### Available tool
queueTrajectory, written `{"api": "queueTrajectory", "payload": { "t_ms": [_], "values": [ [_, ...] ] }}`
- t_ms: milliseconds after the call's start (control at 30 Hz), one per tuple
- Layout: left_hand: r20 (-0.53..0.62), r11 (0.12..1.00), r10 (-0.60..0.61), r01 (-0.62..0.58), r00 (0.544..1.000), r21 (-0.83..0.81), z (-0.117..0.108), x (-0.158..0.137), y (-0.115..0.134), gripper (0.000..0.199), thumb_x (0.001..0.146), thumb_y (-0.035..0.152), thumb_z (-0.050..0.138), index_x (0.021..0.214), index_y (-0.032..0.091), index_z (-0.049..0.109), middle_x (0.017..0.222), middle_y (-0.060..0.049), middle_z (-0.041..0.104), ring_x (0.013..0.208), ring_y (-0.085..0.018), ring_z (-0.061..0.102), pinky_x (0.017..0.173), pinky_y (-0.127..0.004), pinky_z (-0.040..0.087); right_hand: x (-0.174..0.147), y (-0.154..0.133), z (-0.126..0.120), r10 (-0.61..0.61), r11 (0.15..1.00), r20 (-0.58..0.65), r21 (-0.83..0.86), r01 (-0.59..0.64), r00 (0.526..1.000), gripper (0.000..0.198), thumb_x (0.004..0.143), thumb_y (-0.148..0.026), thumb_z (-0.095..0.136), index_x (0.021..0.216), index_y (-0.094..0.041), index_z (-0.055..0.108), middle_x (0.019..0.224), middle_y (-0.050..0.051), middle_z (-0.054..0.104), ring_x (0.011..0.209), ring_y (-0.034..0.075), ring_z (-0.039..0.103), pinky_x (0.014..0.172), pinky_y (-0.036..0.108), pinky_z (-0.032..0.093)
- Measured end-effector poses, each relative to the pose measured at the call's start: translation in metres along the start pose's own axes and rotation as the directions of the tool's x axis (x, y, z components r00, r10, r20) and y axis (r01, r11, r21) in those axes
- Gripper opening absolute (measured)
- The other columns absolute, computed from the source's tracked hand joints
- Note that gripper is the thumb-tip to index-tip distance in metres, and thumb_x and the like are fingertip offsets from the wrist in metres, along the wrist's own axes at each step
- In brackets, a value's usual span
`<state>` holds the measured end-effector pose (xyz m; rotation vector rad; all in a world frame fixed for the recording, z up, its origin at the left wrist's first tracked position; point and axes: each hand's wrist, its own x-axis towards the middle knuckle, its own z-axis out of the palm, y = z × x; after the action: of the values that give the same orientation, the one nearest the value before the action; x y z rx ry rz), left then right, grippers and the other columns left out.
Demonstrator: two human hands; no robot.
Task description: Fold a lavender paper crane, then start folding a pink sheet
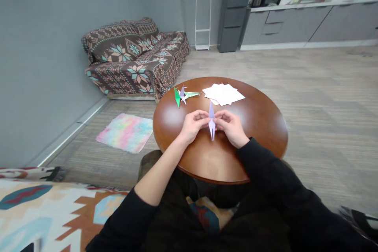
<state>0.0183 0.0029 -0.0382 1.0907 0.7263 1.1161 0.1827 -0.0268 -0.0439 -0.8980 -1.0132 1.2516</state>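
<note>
A folded lavender paper piece [212, 125], long and narrow with a pointed top and a split lower end, is held upright above the round table. My left hand [195, 124] pinches its left side between thumb and fingers. From the right, my right hand [230, 126] grips it the same way, at about mid-height. Beyond my left hand, folded paper cranes sit close together: a green crane [177, 97], a purple crane [182, 93] and a pale green crane [191, 95]. A fanned stack of white paper sheets [224, 94] lies beyond my hands.
The brown round table [262, 126] stands in front of my lap. Behind it are a sofa with a patterned cover [132, 55], a pastel rug [126, 132], a grey fridge [234, 12] and a kitchen counter [301, 23]. A patterned cloth seat [53, 212] is at my left.
</note>
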Motion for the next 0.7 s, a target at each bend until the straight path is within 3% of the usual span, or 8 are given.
{"api": "queueTrajectory", "payload": {
  "t_ms": [367,700],
  "values": [
    [0.039,0.999,-0.038,0.038,0.999,-0.020,-0.0004,-0.0040,0.0042,0.036,0.061,0.026,0.094,0.085,0.014,0.070,0.085,-0.001,0.072,0.078,-0.014,0.070,0.082,-0.033,0.059,-0.0012,-0.0024,-0.0028,0.032,0.999,0.034,0.002,-0.032,0.999,0.035,0.063,-0.038,0.093,0.086,-0.021,0.071,0.078,-0.002,0.071,0.068,0.015,0.068,0.062,0.029,0.060],
    [0.035,0.992,0.031,-0.035,0.999,0.123,0.0027,-0.0035,0.0037,0.035,0.062,0.025,0.093,0.089,0.015,0.074,0.087,-0.004,0.076,0.077,-0.018,0.071,0.074,-0.033,0.060,-0.0011,-0.0018,-0.0027,-0.043,0.992,0.025,-0.117,0.045,0.999,0.035,0.064,-0.040,0.093,0.083,-0.020,0.072,0.076,0.001,0.073,0.065,0.016,0.068,0.059,0.030,0.058]
  ]
}}
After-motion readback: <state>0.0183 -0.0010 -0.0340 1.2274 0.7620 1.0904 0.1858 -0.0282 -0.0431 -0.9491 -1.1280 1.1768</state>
